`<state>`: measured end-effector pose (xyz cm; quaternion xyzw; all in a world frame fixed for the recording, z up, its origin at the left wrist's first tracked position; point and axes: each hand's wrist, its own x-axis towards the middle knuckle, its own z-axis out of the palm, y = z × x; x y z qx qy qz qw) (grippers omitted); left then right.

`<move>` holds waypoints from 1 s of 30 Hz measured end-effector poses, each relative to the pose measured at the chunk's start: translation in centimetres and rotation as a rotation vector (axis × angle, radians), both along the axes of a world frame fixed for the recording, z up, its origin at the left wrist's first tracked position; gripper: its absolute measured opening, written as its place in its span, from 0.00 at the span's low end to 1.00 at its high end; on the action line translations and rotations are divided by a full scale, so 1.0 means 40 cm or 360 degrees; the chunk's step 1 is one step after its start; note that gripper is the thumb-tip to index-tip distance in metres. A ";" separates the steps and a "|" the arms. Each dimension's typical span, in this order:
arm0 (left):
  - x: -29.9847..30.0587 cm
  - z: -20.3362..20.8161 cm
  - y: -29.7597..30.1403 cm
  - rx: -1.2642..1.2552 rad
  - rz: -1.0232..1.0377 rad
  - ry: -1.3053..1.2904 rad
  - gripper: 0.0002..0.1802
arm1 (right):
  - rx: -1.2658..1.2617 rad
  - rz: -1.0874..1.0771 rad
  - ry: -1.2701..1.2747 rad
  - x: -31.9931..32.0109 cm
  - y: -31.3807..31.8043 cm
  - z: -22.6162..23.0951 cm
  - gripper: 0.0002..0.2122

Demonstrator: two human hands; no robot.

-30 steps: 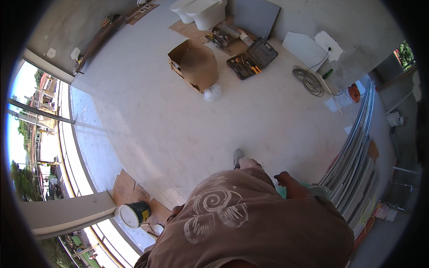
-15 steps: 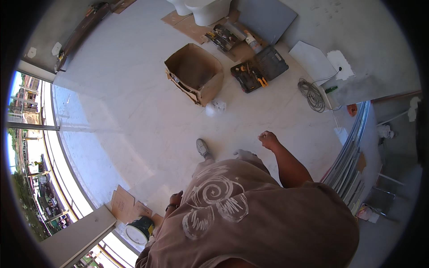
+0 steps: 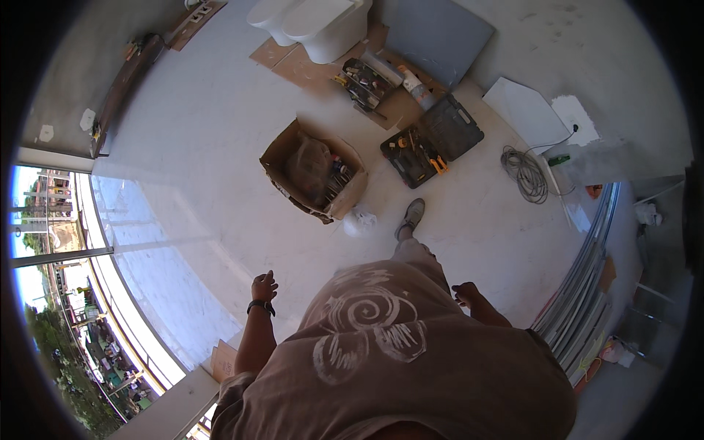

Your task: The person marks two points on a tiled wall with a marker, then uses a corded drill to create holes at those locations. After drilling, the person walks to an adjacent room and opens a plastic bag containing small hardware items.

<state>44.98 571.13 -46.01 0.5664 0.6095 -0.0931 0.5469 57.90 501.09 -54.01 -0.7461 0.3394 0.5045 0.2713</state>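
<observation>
My left hand [image 3: 265, 284], with a dark band at the wrist, hangs over the floor left of my body; its fingers are loosely curled, a little apart, and empty. On the other side, close to my shirt, my right hand [image 3: 466, 294] is half curled with a gap between thumb and fingers, and no object shows in it. Neither hand touches anything. Ahead stands an open cardboard box [image 3: 350, 155] with a clear plastic bag and several small items inside. A crumpled white plastic bag [image 3: 359, 221] lies against its near side. My shoe [image 3: 414, 212] is planted just beyond my body.
An open tool case [image 3: 459, 130] lies right of the box. Behind are a tool tray [image 3: 364, 83], white toilets [image 3: 326, 33] and a grey panel [image 3: 438, 40]. A coiled cable [image 3: 523, 174] lies by the right wall, near long metal profiles [image 3: 587, 293]. Glazing lines the left.
I have stepped forward, and the box and tool case sit lower in view. My left hand has swung forward, my right hand back. The other foot now leads; the bucket at lower left is out of sight.
</observation>
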 end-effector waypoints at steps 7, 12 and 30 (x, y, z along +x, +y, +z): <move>0.213 -0.077 -0.284 -0.0093 -0.2517 0.0630 0.35 | 0.0234 0.0164 -0.0269 0.524 -0.099 0.017 0.10; 0.519 -0.059 -0.343 -0.0174 -0.0416 0.0152 0.29 | 0.0305 0.0457 -0.0937 0.836 -0.193 -0.037 0.11; 1.060 -0.105 -0.273 0.0134 -0.1734 0.0232 0.28 | 0.0093 -0.0398 0.0096 0.801 -0.255 0.082 0.12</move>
